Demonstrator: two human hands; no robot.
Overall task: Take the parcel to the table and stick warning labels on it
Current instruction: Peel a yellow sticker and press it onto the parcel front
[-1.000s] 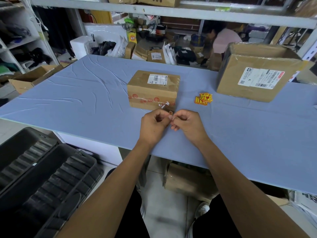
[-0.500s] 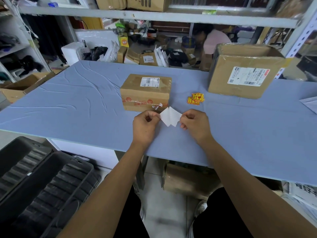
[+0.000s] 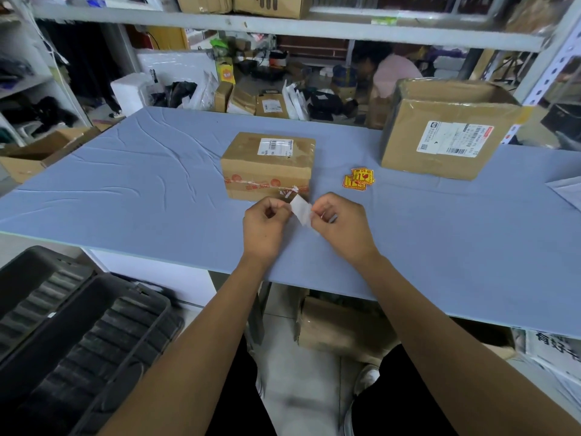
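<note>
A small brown cardboard parcel (image 3: 267, 166) with a white shipping label and red printed tape stands on the blue table (image 3: 125, 184). Just in front of its lower right corner, my left hand (image 3: 265, 226) and my right hand (image 3: 341, 226) pinch a small white label sheet (image 3: 300, 210) between them, white side facing me. A little pile of yellow and red warning labels (image 3: 358, 179) lies on the table to the right of the parcel.
A larger cardboard box (image 3: 446, 133) stands at the back right of the table. A black plastic crate (image 3: 72, 338) sits on the floor at my left. Another box (image 3: 339, 325) is under the table. Shelves and a seated person are behind the table.
My hands were pressed together one second ago. They then drew apart, showing the white sheet. Now they are closer again with the sheet between them.
</note>
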